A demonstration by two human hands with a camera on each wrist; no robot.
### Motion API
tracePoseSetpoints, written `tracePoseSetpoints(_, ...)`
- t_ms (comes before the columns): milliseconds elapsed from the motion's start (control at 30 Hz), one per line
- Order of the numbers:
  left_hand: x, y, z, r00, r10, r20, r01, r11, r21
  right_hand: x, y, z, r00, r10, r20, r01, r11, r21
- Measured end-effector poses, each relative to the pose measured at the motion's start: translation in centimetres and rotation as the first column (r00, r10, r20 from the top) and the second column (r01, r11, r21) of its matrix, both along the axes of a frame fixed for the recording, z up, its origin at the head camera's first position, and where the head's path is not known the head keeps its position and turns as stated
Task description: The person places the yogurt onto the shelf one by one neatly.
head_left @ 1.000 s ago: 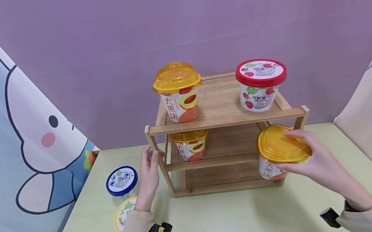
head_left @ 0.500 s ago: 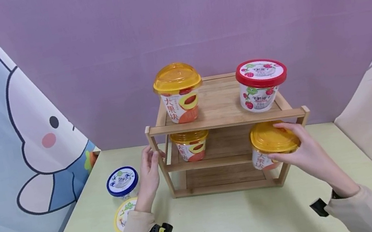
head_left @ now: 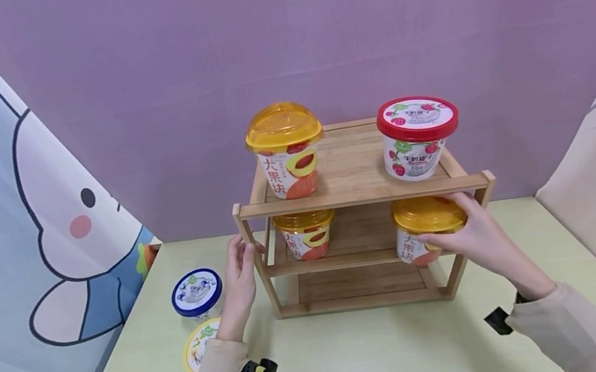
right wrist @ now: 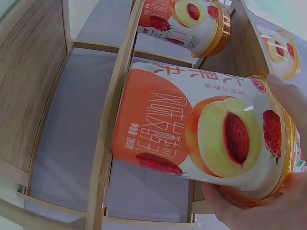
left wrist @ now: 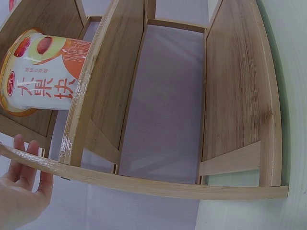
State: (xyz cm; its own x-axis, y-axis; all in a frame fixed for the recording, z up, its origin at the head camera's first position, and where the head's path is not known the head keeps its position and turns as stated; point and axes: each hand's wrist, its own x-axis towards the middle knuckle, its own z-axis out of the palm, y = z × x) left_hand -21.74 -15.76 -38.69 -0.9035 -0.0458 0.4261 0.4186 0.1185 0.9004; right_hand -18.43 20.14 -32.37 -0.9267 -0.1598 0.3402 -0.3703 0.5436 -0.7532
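Observation:
My right hand grips a yogurt cup by its amber plastic lid, fingers and thumb on either side. In the right wrist view the cup's peach-printed side faces the camera, its base close to the front rail of the middle shelf. My left hand holds the left front post of the wooden rack; in the left wrist view its fingertips curl over that post. A matching yogurt cup stands on the middle shelf's left side.
On the top shelf stand another amber-lidded cup at left and a red-lidded tub at right. A blue-lidded tub and a yellow-lidded tub sit left of the rack, the latter partly behind my sleeve. A purple curtain hangs behind.
My right hand has carried the yogurt cup left and up, from in front of the rack's right post to the middle shelf opening. The left hand stays on its post.

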Motion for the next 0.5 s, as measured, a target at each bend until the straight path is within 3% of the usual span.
tracePoseSetpoints(200,0.1,0.0,0.1,1.000,0.000,0.001,0.000,1.000,0.003,-0.9,0.0,0.0,0.999,-0.004,0.048,0.005,1.000,-0.022)
tracePoseSetpoints(500,0.1,0.1,0.1,1.000,0.004,0.000,-0.004,1.000,0.005,-2.0,-0.3,0.0,0.999,-0.005,0.044,0.006,1.000,-0.024)
